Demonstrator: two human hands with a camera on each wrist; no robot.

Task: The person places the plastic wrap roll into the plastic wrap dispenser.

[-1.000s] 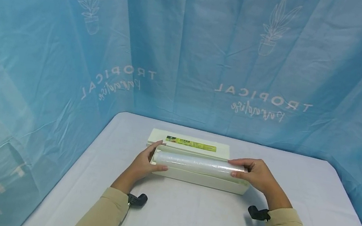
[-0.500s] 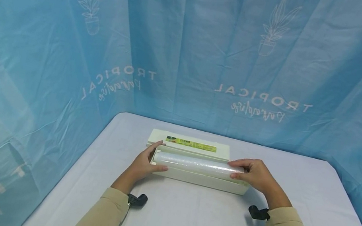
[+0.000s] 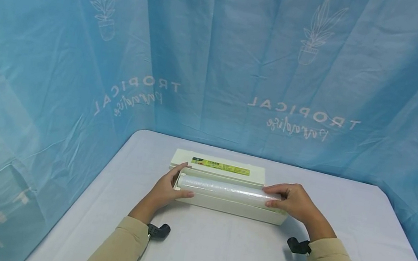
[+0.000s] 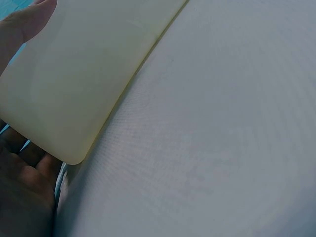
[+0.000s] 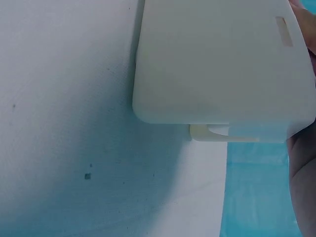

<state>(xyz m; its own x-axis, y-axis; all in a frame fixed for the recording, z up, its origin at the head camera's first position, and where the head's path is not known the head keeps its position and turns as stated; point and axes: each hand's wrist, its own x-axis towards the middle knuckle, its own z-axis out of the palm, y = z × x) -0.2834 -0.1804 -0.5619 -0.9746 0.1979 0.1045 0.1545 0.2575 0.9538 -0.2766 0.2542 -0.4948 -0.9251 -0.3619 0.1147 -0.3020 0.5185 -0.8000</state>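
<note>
Toward the far side of the white-clothed table (image 3: 229,255), a roll of clear plastic wrap (image 3: 225,191) lies lengthwise within the cream dispenser box (image 3: 229,207), its upper surface showing between the front and back walls. Little has changed over the last second: both hands and the box lie almost exactly as they did, while the right end of the roll appears to sit slightly lower and its highlights have shifted, so I judge this a small adjustment of the roll in its box rather than a fresh step. The left hand (image 3: 160,192) grips the left end of the box, thumb along the front wall and fingers round behind; the left wrist view also shows the thumb against the box's outer face. The right hand (image 3: 298,204) grasps the roll's right end, thumb in front and fingers above near the back rim; whether it also bears on the box is unclear. From the right wrist, the box's end wall shows a narrow slot (image 5: 284,31). The roll is the only content visible in the box, though its floor is hidden. Just behind lies the box's cream lid (image 3: 218,173), carrying a yellow-green label (image 3: 221,166); whether a hinge joins the two cannot be told.
</note>
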